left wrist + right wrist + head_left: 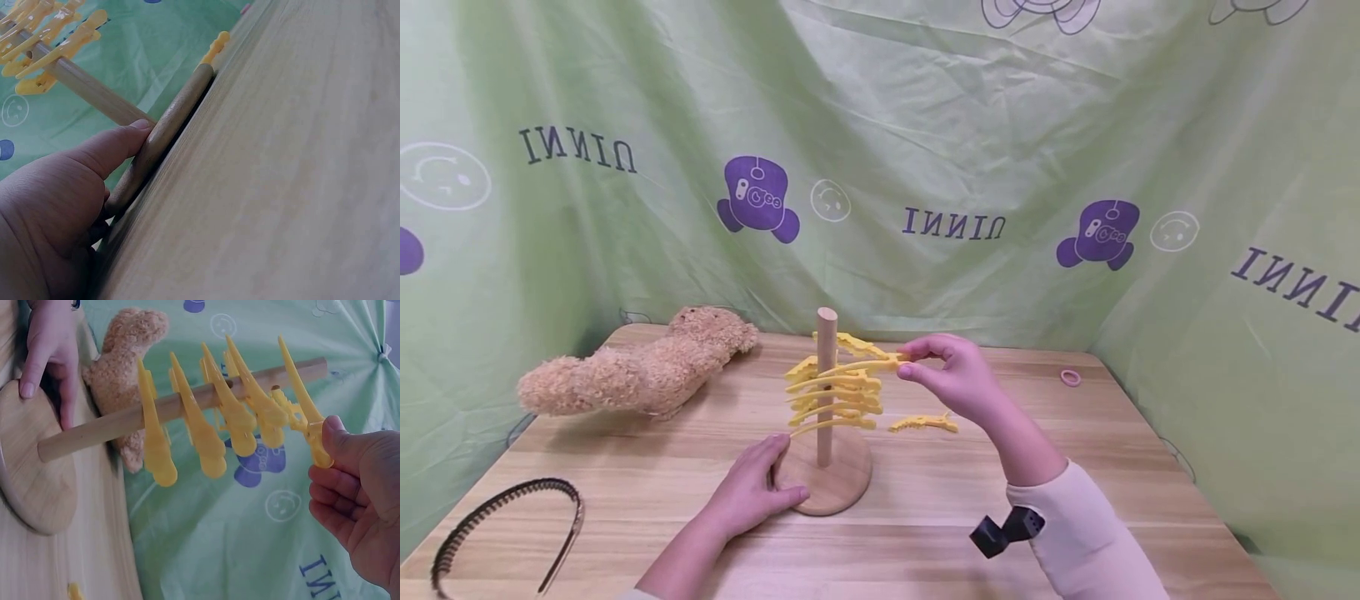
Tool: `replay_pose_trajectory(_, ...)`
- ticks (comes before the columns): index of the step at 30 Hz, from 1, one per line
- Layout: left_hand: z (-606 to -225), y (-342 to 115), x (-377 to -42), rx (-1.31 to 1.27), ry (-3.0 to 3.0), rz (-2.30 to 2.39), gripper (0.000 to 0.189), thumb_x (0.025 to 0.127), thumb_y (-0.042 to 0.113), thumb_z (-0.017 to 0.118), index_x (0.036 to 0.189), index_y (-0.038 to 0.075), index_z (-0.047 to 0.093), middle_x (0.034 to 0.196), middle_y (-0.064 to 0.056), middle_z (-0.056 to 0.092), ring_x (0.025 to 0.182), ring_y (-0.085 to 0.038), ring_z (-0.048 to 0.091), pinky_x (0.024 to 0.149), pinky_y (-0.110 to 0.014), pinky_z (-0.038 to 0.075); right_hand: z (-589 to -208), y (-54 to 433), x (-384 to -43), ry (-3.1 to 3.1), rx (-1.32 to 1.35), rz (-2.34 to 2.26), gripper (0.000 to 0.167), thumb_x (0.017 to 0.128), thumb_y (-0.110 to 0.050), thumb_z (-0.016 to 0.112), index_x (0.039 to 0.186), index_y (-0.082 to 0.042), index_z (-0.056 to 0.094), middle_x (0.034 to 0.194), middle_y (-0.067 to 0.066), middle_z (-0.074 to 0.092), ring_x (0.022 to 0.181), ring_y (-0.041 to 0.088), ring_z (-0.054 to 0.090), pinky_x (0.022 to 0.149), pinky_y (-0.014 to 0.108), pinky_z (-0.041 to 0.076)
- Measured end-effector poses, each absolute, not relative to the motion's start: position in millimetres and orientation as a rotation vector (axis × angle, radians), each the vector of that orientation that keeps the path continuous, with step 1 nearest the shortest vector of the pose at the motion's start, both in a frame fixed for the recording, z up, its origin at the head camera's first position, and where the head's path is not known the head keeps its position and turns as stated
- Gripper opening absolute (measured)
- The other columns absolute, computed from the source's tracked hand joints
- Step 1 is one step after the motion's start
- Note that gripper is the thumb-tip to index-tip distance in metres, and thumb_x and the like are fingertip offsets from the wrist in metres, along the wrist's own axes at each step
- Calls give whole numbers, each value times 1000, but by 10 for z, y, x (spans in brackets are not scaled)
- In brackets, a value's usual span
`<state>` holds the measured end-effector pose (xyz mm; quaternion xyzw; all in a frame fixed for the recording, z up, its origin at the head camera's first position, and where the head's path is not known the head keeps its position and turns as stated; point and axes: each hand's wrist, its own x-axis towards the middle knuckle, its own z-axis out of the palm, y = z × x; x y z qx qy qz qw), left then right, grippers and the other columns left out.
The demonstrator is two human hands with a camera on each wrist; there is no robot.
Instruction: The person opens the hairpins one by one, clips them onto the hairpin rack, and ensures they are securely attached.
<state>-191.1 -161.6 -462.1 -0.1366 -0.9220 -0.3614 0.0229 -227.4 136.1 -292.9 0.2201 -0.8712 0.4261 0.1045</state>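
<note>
A wooden stand has an upright post [826,329] on a round base [842,487]. My left hand [748,492] grips the base's near left edge, its thumb [122,145] on top. Several yellow alligator hair clips [209,447] sit across the post, one above another. Near the post's top, my right hand [958,379] pinches the tail end of another yellow hair clip [317,449] between thumb and index finger. Its two prongs are spread, one on either side of the post. A loose yellow hair clip [922,423] lies on the table right of the stand.
A fluffy light-brown plush toy [640,367] lies at the table's back left. A black toothed headband [512,492] is at the front left. Toward the back right lies a small pink ring [1071,378]. A green printed curtain [880,167] surrounds the wooden table [1075,517].
</note>
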Motion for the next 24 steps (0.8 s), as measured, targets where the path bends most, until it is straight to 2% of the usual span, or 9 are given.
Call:
replay_pose_trajectory(6,-4625,-1614,-1906,-428,-2859,-1119,89,77,46,78,142,-5,45,148,-27,44,138,-47,37,115,-61,28,-2888,1213,-2330,-2595,690,1295,22,86,-17,76,104,-5,74,103,10,74,102,25,66,98,50,51)
replay_pose_trajectory(15,-4625,-1612,-1916,-436,-2854,-1106,90,76,47,78,141,-6,46,147,-27,45,138,-48,38,115,-61,29,-2870,1112,-2366,-2619,732,1267,22,86,-18,76,105,-6,75,101,10,74,103,24,66,94,45,53)
replay_pose_trajectory(24,-4598,-1615,-1900,-430,-2863,-1126,90,77,46,78,142,-6,45,148,-28,43,139,-48,37,115,-61,28,-2859,1110,-2362,-2636,750,1257,24,86,-17,76,106,-5,73,102,9,73,105,24,65,99,48,51)
